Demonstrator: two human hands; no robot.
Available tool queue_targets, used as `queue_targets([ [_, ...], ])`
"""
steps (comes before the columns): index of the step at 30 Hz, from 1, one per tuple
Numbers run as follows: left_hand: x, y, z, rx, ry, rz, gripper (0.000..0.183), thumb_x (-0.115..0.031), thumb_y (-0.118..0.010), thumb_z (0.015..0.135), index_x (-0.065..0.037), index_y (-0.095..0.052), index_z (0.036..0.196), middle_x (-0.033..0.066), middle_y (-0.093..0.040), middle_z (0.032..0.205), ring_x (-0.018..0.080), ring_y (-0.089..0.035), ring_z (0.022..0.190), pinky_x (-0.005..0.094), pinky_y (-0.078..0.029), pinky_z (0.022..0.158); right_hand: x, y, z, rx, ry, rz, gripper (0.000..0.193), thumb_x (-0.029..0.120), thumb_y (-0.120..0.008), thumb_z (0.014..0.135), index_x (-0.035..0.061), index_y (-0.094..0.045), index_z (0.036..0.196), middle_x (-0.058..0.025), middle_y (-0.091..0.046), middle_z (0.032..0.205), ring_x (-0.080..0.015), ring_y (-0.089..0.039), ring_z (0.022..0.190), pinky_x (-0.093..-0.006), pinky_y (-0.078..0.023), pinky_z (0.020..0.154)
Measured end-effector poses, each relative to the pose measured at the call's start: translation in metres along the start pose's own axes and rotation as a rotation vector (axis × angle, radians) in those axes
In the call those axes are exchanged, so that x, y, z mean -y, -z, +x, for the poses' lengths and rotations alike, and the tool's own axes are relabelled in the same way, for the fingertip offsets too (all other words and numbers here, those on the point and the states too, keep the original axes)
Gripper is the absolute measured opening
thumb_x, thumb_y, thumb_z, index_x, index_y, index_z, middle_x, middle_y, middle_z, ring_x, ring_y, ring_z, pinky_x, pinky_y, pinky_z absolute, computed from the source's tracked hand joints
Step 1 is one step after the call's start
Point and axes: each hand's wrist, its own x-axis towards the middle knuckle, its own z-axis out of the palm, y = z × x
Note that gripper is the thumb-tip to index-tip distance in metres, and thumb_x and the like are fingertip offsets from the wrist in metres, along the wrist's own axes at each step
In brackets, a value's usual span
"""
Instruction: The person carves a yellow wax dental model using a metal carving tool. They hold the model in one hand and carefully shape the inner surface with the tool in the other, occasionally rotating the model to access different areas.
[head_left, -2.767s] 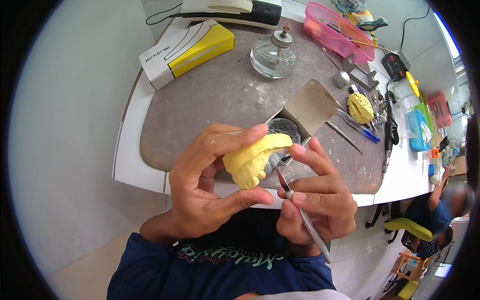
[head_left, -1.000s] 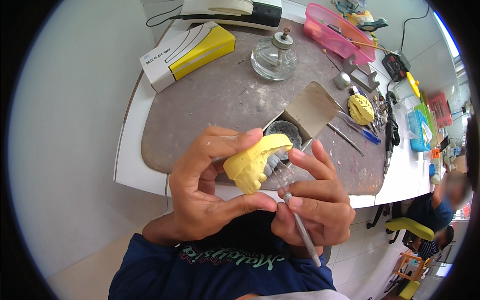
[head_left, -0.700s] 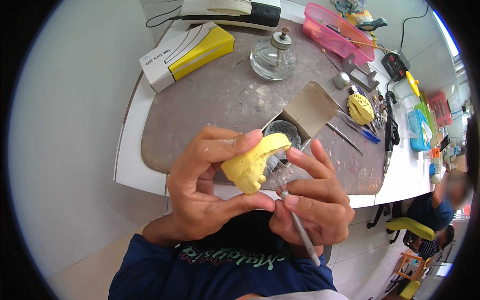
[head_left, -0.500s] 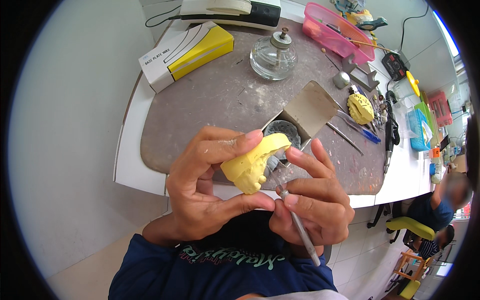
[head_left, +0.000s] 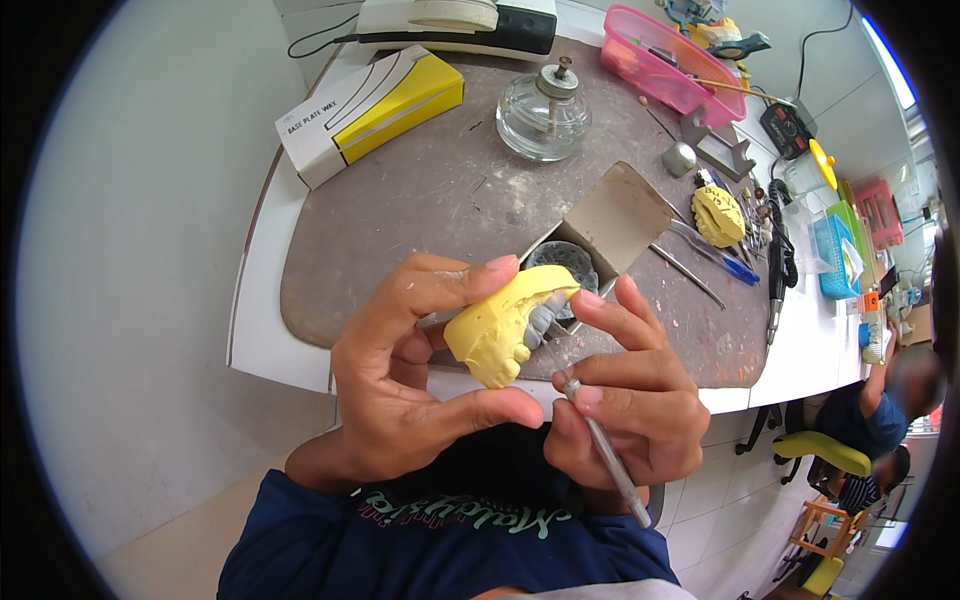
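Observation:
My left hand [head_left: 405, 370] holds a yellow dental plaster model [head_left: 490, 330] between its thumb and fingers, tilted with the teeth toward the right. Grey wax [head_left: 541, 318] covers some of the teeth along its right side. In my right hand [head_left: 640, 400] is a slim metal wax carving tool [head_left: 610, 458], gripped like a pen. Its thin tip points up toward the grey wax, but I cannot tell whether they touch. My right index fingertip is at the model's upper right edge. Just behind sits an open cardboard box [head_left: 620, 215] with a round dish of grey wax [head_left: 562, 262].
A glass spirit burner [head_left: 543, 118] stands at the back, right of a white and yellow box [head_left: 372, 112]. To the right lie a second yellow model [head_left: 718, 216], a blue pen [head_left: 738, 268] and a handpiece [head_left: 776, 305]. A pink basket [head_left: 665, 75] is behind. Two people sit far right.
The carving tool has drawn slightly down and away from the model, leaving more of the grey wax in sight. The model is turned a little in my left hand.

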Motion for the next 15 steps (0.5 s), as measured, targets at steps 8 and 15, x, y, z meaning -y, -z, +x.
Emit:
queue_targets([
  [8,-0.0002,-0.0011,-0.0003,-0.013,0.011,-0.027,0.074,-0.012,-0.090,0.071,0.003,-0.054,0.134,0.0129,-0.054,0.123,0.0190,-0.061,0.114,0.0286,-0.054,0.095,0.0006,-0.0004,0.0007,0.013,-0.004,-0.036,0.027,0.005,-0.082,0.075,0.0110,-0.065,0.094,-0.0074,-0.072,0.083,-0.0372,-0.071,0.104,-0.0533,-0.049,0.102],
  [15,-0.0020,0.0002,0.0011,0.006,0.018,0.035,0.071,-0.014,-0.089,0.074,0.004,-0.056,0.134,0.0115,-0.055,0.120,0.0162,-0.061,0.109,0.0269,-0.053,0.094,-0.0004,0.0031,-0.0005,-0.030,-0.057,0.091,0.023,0.004,-0.081,0.076,0.0074,-0.064,0.091,-0.0097,-0.073,0.080,-0.0391,-0.071,0.106,-0.0550,-0.047,0.103],
])
